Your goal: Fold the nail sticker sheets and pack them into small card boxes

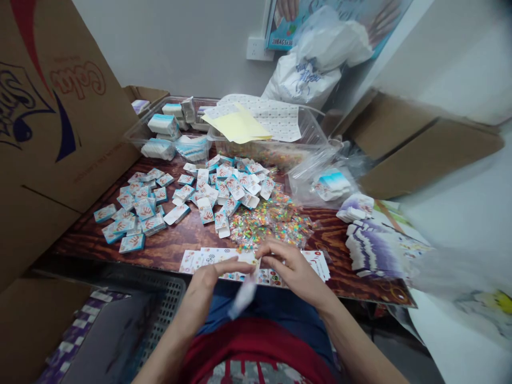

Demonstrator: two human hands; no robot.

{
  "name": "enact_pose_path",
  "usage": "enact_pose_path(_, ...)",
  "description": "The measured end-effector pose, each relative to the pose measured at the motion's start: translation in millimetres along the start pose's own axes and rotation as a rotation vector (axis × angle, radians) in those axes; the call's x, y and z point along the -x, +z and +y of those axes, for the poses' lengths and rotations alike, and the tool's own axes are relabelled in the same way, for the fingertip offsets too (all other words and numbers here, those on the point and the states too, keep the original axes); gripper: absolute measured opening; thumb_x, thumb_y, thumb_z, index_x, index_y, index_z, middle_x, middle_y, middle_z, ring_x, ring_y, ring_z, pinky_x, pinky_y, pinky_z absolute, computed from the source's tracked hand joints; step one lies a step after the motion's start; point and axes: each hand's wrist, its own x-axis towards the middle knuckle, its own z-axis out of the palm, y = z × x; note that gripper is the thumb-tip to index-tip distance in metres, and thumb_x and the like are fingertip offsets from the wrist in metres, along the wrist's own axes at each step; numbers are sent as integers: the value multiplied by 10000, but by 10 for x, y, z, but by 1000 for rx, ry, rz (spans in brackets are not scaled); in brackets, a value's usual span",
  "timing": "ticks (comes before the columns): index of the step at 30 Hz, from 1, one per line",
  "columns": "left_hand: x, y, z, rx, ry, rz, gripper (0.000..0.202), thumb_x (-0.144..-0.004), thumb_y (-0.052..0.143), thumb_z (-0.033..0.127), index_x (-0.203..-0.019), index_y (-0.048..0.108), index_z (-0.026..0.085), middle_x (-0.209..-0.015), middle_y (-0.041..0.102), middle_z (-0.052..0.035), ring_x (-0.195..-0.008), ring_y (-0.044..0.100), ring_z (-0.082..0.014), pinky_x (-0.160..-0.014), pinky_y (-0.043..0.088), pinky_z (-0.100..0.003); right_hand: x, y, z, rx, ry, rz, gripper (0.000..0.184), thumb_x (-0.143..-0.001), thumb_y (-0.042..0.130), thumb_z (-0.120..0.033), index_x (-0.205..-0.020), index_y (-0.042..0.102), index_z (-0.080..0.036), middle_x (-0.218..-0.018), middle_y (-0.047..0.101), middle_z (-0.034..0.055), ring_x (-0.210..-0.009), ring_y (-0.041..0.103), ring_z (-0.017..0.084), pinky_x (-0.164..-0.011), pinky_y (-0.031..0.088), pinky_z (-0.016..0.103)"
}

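Observation:
My left hand (208, 274) and my right hand (288, 266) meet at the front edge of the table. A small white piece (243, 296), smeared by motion, hangs down from the left fingers, its upper end between the two hands. My right fingers are pinched at a small pale bit there, too small to name. Under the hands lie white printed sticker sheets (192, 260). Just beyond is a heap of clear sachets with coloured beads (276, 218). Small white and blue boxes (206, 210) with a red hand print lie in a loose pile to the left of it.
More boxes (140, 208) are grouped farther left. Clear plastic tubs (192, 109) stand behind, with yellow paper (240, 125) on one. A plastic bag (324, 181) and purple-and-white cartons (366, 250) lie at right. A large cardboard box (60, 133) borders the left side.

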Motion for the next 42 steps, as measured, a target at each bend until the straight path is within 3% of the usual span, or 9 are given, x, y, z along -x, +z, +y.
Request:
enact_pose_path(5, -150, 131, -310, 293, -288, -96, 421, -772, 725, 509, -1037, 727, 181, -911, 711, -59, -828, 630, -190, -763, 476, -283, 52, 254, 25, -59, -26, -17, 190, -908, 511, -127, -803, 644, -214, -796, 566, 9, -797, 549, 174, -727, 387, 281)
enact_pose_path(9, -162, 192, -450, 225, -369, -162, 446, -801, 653, 552, -676, 616, 126, -584, 518, 15, -542, 421, -94, -555, 335, -225, 127, 365, 180, 6, 117, 168, 55, -874, 561, -189, -879, 614, -205, -786, 569, 6, -738, 538, 174, -686, 385, 284)
enact_pose_path(14, -190, 153, -490, -130, -187, 170, 445, -851, 550, 522, -591, 471, 170, -554, 391, 44, -553, 360, -102, -543, 284, -232, 220, 213, 248, -316, 401, 1, 290, -930, 489, -457, -865, 592, -194, -694, 529, -16, -578, 486, 138, -517, 346, 246)
enact_pose_path(18, -227, 176, -549, -259, -105, 322, 414, -884, 512, 477, -598, 449, 184, -550, 365, 49, -550, 364, -107, -537, 303, -227, 244, 249, 200, -297, 384, -93, 154, -836, 618, -340, -801, 574, -196, -704, 512, -31, -633, 494, 132, -561, 364, 233)
enact_pose_path(24, -216, 119, -503, 53, -251, 9, 330, -846, 588, 505, -857, 622, 177, -747, 607, -10, -680, 555, -167, -610, 468, -250, 254, 309, 340, -302, 465, 21, 191, -827, 601, -383, -796, 575, -197, -643, 494, -39, -510, 452, 116, -488, 341, 238)
enact_pose_path(29, -132, 145, -488, -259, -101, 112, 281, -891, 569, 428, -852, 689, 177, -679, 587, -3, -643, 510, -148, -625, 411, -234, 271, 359, 287, -394, 438, -45, 232, -829, 618, -375, -695, 562, -194, -598, 486, -44, -485, 451, 107, -484, 337, 236)
enact_pose_path(36, -38, 228, -500, 146, -284, -147, 361, -919, 515, 497, -1003, 636, 167, -862, 647, -46, -722, 619, -165, -655, 540, -276, 204, 477, 242, -369, 375, 19, 201, -867, 593, -360, -756, 606, -193, -624, 558, -30, -541, 533, 126, -532, 406, 238)
enact_pose_path(39, -47, 152, -534, 147, -313, -125, 397, -879, 569, 520, -984, 619, 140, -798, 654, -47, -619, 634, -148, -592, 548, -264, 129, 386, 327, -382, 364, -80, 213, -890, 547, -375, -853, 640, -187, -686, 616, -9, -545, 547, 132, -520, 403, 241)
enact_pose_path(42, -89, 75, -567, 130, -309, -2, 431, -839, 604, 551, -949, 596, 135, -765, 670, -47, -533, 610, -119, -521, 522, -228, -14, 287, 452, -123, 310, 115, 244, -911, 514, -354, -781, 638, -188, -667, 607, 0, -577, 547, 155, -556, 409, 263)
